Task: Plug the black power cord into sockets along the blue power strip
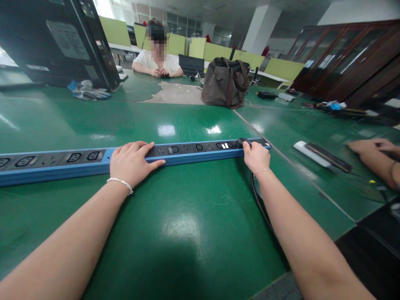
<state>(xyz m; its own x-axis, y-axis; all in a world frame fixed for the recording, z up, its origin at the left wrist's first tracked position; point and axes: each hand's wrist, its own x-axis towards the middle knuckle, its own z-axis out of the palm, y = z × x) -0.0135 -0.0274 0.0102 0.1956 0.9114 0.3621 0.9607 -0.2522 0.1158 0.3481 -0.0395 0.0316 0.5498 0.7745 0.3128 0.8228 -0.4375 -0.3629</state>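
A long blue power strip (187, 158) with black sockets lies across the green table. My left hand (129, 162) rests over its middle part, thumb and fingers apart, pressing on the strip. At the strip's right end my right hand (256, 157) has its fingers closed round a black plug (241, 143), which sits at the sockets there. A black cable (259, 200) hangs down from beneath my right hand and runs toward the table's near edge.
The green table (175, 200) bears a brown bag (223, 83), gloves (88, 90) and a black cabinet (59, 41) at the back left. A person (158, 58) sits opposite. Another person's hands (371, 154) are at the right, near a white and black bar (321, 155).
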